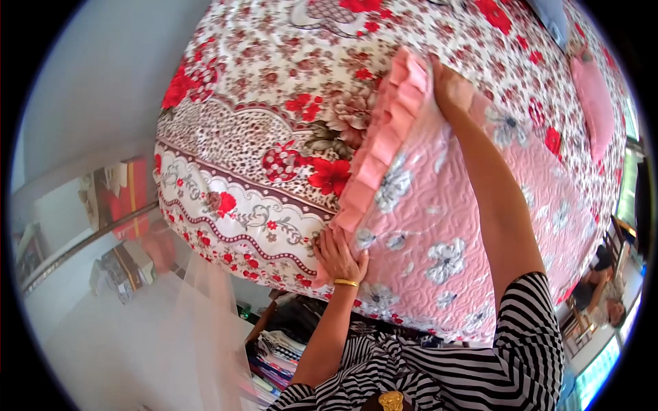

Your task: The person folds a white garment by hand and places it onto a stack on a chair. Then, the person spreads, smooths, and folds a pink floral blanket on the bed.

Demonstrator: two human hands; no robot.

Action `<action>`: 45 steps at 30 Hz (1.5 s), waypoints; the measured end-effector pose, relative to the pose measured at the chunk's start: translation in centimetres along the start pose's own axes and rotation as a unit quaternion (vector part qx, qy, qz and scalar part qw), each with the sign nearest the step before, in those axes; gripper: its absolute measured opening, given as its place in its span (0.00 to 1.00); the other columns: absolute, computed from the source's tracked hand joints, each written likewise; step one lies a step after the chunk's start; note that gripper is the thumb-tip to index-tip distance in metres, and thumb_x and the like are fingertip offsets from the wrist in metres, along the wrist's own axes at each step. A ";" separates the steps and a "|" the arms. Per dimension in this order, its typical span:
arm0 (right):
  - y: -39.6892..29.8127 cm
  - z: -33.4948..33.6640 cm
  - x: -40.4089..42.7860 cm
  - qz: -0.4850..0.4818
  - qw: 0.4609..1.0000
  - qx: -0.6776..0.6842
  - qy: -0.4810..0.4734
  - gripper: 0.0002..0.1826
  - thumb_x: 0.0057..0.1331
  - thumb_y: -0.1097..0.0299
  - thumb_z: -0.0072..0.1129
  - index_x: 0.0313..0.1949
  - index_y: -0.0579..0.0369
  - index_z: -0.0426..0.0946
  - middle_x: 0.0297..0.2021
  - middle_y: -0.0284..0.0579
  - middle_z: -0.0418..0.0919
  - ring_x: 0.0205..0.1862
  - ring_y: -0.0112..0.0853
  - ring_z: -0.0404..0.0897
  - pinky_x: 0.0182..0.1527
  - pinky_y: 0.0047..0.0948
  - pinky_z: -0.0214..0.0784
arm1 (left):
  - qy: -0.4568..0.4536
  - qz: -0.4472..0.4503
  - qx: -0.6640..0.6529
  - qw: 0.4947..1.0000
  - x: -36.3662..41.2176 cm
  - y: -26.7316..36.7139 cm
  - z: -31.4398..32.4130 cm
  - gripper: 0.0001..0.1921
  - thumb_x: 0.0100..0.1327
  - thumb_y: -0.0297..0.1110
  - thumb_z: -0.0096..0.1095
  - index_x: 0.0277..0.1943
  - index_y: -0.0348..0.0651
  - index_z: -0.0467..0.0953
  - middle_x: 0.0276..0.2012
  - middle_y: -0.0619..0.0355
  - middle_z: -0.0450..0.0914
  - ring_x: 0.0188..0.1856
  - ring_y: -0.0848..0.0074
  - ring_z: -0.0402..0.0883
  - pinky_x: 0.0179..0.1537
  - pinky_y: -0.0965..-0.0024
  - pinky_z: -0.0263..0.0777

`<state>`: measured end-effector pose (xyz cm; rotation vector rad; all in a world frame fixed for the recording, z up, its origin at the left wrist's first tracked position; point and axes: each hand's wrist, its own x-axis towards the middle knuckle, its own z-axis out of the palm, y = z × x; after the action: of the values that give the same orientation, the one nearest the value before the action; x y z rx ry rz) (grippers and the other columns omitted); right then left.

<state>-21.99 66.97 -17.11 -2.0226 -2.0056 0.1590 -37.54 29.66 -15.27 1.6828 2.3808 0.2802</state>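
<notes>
A pink quilted cover with grey-white flowers (426,231) lies over the right part of a bed's floral sheet (267,67). Its pleated pink ruffle (378,154) runs slantwise from the near edge of the bed up towards the far side. My left hand (340,259), with a gold bangle at the wrist, rests with spread fingers on the lower end of the ruffle. Farther off, my right hand (452,87) is at the cover's upper corner, beside the ruffle's far end; its fingers are partly hidden, so its grip cannot be told.
A pink pillow (593,108) and a blue-grey cloth item (550,20) lie at the upper right. Folded clothes (280,354) are stacked below the bed's near edge. Sheer netting (211,318) hangs at the left. Another person (606,303) is at the far right.
</notes>
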 end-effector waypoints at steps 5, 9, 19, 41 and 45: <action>0.7 0.5 0.4 -0.023 0.999 -0.024 0.024 0.25 0.61 0.49 0.33 0.26 0.52 0.76 0.22 0.51 0.77 0.25 0.45 0.76 0.30 0.42 0.68 | 0.036 0.018 0.007 0.999 -0.2 0.0 0.7 0.36 0.53 0.57 0.39 0.57 0.34 0.55 0.55 0.40 0.57 0.57 0.50 0.56 0.56 0.46 0.44; 1.8 -2.3 -0.6 -0.066 0.997 0.049 0.014 0.18 0.59 0.55 0.41 0.42 0.54 0.69 0.42 0.51 0.71 0.46 0.41 0.69 0.46 0.39 0.60 | 0.047 0.056 -0.006 0.997 0.2 0.5 1.0 0.35 0.54 0.55 0.38 0.57 0.34 0.55 0.54 0.40 0.58 0.56 0.50 0.56 0.56 0.46 0.45; 17.7 -12.4 -18.1 0.049 0.994 -0.080 -0.052 0.35 0.56 0.49 0.44 0.61 0.44 0.48 0.62 0.45 0.43 0.64 0.40 0.39 0.60 0.49 0.30 | 0.089 0.069 0.031 0.993 -0.3 0.3 1.3 0.31 0.60 0.52 0.33 0.57 0.32 0.54 0.55 0.41 0.58 0.55 0.50 0.58 0.55 0.48 0.47; 16.0 -19.3 -43.2 -0.046 0.968 0.163 -0.184 0.35 0.56 0.54 0.47 0.60 0.49 0.49 0.62 0.42 0.45 0.64 0.37 0.41 0.62 0.40 0.33 | -0.143 0.387 0.212 0.886 -7.7 17.0 0.5 0.31 0.57 0.51 0.40 0.61 0.46 0.51 0.63 0.47 0.44 0.65 0.60 0.40 0.59 0.45 0.31; 27.0 -22.0 -45.2 0.004 0.979 0.044 -0.198 0.31 0.57 0.52 0.45 0.60 0.39 0.52 0.61 0.37 0.47 0.64 0.32 0.43 0.63 0.39 0.33 | -0.167 0.384 0.243 0.875 -8.1 17.2 2.0 0.32 0.58 0.52 0.35 0.63 0.48 0.44 0.64 0.51 0.35 0.66 0.66 0.32 0.60 0.48 0.25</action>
<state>8.85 19.61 -9.27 -2.0686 -2.1674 0.6880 -18.82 27.74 -11.96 2.5906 1.5006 -0.5087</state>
